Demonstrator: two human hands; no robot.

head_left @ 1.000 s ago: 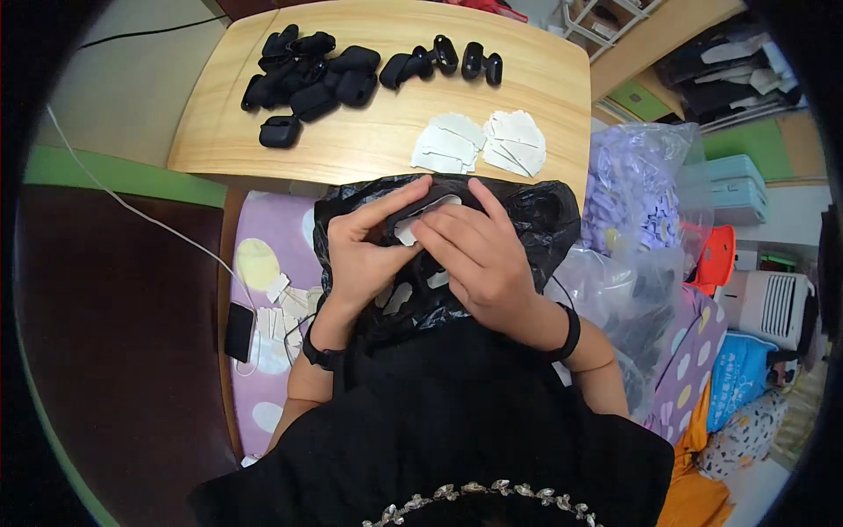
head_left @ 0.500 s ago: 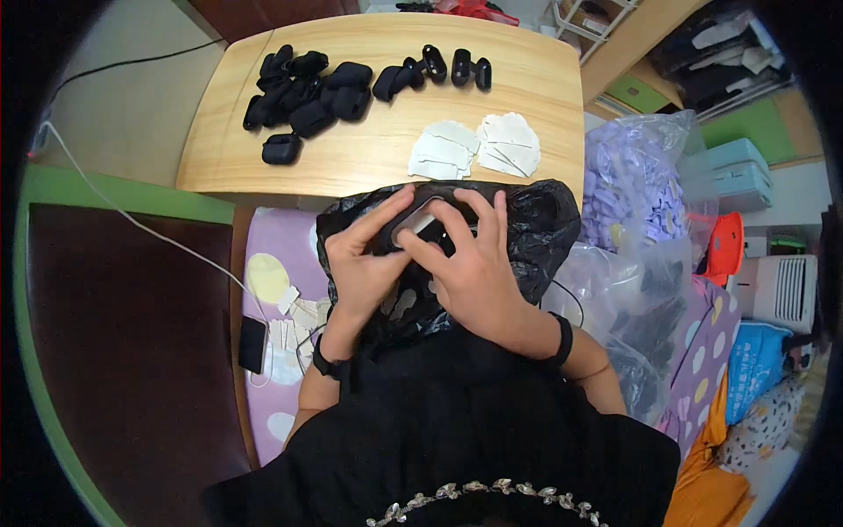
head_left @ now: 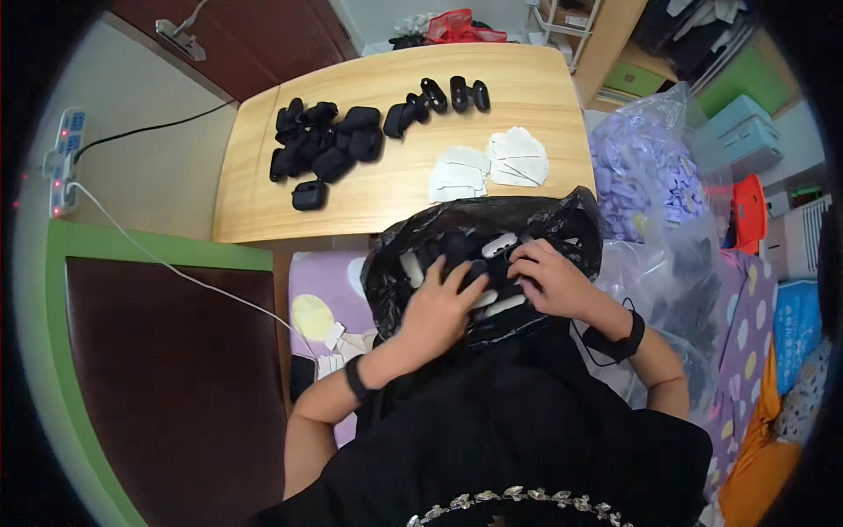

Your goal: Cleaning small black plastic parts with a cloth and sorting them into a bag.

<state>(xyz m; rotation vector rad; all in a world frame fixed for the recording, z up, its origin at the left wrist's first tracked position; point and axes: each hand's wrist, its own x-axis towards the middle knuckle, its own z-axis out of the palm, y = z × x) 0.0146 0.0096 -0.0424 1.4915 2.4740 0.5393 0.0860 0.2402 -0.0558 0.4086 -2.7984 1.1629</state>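
A crinkled black plastic bag (head_left: pixel 395 237) lies wide open in front of me, holding several small dark and white pieces. Inside it, my left hand (head_left: pixel 439 307) is open, its fingers spread over the dark pieces. My right hand (head_left: pixel 558 281) reaches in from the other side, fingers bent and apart from the thumb; I see nothing held in it. Close to its fingertips lies a white-and-black oblong piece (head_left: pixel 500 245). Between the hands are pale pieces (head_left: pixel 505 305). On the table, several black earbud-case-like covers (head_left: pixel 329 164) sit in a pile at the left.
Beyond the bag stands a wooden table (head_left: pixel 386 211), with white paper-like pieces (head_left: pixel 518 158) fanned out and a few black cases (head_left: pixel 458 94) farther back. At the right are a clear bag of purple pieces (head_left: pixel 645 176) and a red container (head_left: pixel 749 211). A white cable (head_left: pixel 176 268) hangs at the left.
Both hands have let go of the dark case-like piece they held together and moved apart, down into the bag. The whole view has shifted, so the table sits lower and farther right.
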